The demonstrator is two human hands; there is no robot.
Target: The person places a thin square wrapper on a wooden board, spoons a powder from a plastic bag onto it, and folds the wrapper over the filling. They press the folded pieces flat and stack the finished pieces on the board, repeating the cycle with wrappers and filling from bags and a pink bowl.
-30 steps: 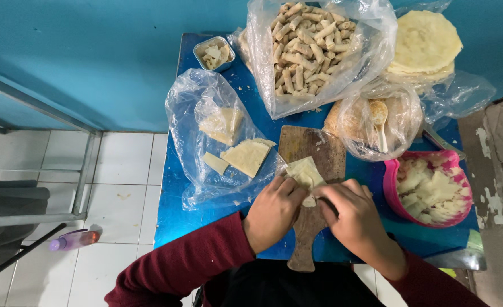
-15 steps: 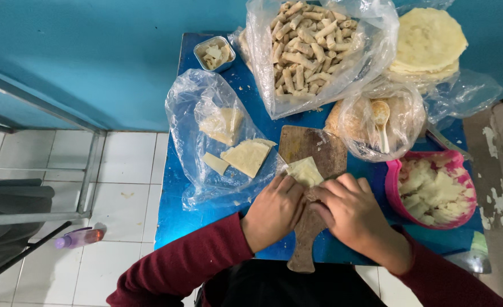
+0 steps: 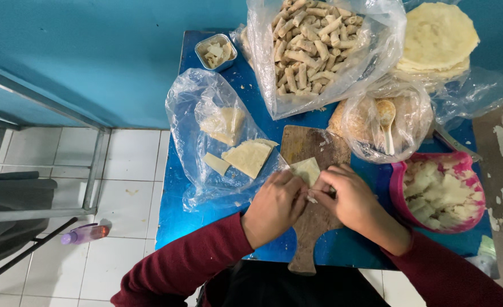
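**Two hands fold a thin wrapper on a wooden board**

A blue table (image 3: 217, 227) holds everything. At the far side sits a big clear bag of rolled snacks (image 3: 314, 51). Right of it is a stack of round flat wrappers (image 3: 436, 37). A clear bag with cut wrapper pieces (image 3: 229, 136) lies on the left. A pink bowl of pale chunks (image 3: 439, 193) stands on the right. Behind it, a bag holds a wooden spoon (image 3: 386, 116). A wooden board (image 3: 311, 153) lies in the middle. A small tin (image 3: 215, 52) sits at the back. The left hand (image 3: 274, 206) and right hand (image 3: 348, 199) meet on the board. Their fingers are closed on the near edge of a small pale wrapper (image 3: 306, 169).
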